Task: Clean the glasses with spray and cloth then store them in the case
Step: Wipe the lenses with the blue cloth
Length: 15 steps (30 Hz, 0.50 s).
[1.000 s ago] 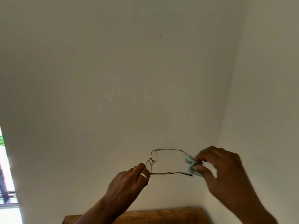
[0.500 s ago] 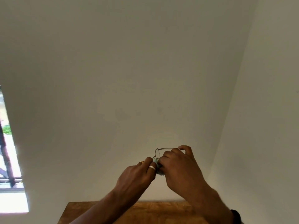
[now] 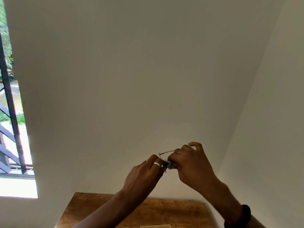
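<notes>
the left hand [image 3: 144, 175] is pinching the glasses [image 3: 166, 152] steady above the tabletop [image 3: 98, 209] while the right hand [image 3: 189, 163], right against it, is pinching the blue cloth [image 3: 169, 164] onto them, seemingly to rub a lens.

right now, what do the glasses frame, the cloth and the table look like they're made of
Thin wire-framed glasses: probably metal, the one visible temple being a slim dark rod. Small pale blue cloth, pinched in the right hand: soft matte fabric, bunched into folds; likely microfibre, but little shows. Brown wooden table: wood or wood veneer, with visible grain and a dull sheen.
</notes>
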Each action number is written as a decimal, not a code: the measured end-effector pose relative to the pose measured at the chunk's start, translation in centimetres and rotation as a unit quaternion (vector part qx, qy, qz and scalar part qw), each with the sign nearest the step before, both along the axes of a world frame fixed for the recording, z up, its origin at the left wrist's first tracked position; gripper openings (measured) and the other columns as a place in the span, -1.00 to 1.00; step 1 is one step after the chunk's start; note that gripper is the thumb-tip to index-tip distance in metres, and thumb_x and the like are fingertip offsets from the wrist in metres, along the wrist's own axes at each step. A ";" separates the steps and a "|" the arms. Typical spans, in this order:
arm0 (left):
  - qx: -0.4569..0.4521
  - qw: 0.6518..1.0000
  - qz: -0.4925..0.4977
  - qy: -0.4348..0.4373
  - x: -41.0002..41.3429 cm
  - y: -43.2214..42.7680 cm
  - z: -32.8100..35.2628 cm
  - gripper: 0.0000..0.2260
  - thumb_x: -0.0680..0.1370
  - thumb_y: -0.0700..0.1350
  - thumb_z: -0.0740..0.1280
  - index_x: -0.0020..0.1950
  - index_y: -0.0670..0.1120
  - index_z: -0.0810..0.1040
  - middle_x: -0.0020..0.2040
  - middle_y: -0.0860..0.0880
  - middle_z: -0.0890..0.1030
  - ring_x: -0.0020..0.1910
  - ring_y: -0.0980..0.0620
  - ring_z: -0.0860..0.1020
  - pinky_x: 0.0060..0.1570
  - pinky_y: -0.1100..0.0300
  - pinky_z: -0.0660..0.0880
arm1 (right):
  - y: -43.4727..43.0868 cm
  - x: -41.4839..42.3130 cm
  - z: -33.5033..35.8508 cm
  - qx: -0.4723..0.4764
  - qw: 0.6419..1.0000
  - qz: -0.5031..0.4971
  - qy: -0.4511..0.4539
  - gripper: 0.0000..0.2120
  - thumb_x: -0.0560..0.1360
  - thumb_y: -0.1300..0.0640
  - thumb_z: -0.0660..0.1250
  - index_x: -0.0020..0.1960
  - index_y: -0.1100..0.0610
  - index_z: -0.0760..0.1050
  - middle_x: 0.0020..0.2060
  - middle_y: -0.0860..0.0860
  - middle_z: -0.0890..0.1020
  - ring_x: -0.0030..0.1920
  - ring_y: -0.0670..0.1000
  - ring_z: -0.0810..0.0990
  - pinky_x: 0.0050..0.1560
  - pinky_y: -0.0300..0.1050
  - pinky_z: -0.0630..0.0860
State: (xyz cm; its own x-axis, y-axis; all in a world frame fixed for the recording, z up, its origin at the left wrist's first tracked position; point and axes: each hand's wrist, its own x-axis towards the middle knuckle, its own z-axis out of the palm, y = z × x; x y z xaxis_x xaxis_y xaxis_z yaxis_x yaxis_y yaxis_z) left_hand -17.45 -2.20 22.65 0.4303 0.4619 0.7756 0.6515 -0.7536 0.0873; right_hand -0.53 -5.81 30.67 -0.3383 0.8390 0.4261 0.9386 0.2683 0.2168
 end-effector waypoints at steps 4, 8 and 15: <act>-0.092 0.985 -0.005 -0.143 -0.6 1.4 -2.0 -0.78 0.55 -0.11 0.44 0.19 -0.04 0.57 0.14 0.07 0.57 -0.24 0.15 0.59 -0.37 0.25 0.58 | 0.6 2.0 1.4 -0.013 0.994 0.024 0.110 -0.85 0.46 0.06 0.41 -0.01 -0.14 0.65 -0.15 -0.23 0.68 -0.05 -0.13 0.56 0.26 -0.02 0.23; -0.193 0.948 -0.014 -0.254 -1.2 2.7 -5.8 -0.57 0.58 -0.12 0.40 0.36 0.22 0.40 0.28 0.22 0.43 0.12 0.15 0.55 -0.13 0.35 0.57 | 0.3 3.9 2.9 -0.030 0.966 0.071 0.248 -0.83 0.38 0.13 0.52 -0.10 -0.11 0.69 -0.29 -0.35 0.64 -0.15 -0.19 0.59 0.05 -0.13 0.44; -0.219 0.928 -0.065 -0.293 -0.5 3.4 -4.7 -0.44 0.55 -0.03 0.44 0.49 0.24 0.34 0.43 0.33 0.29 0.36 0.18 0.36 0.07 0.32 0.51 | -1.2 5.2 4.7 -0.101 0.917 0.101 0.371 -0.75 0.37 0.28 0.52 -0.12 -0.07 0.69 -0.18 -0.21 0.70 -0.09 -0.18 0.63 0.00 -0.31 0.41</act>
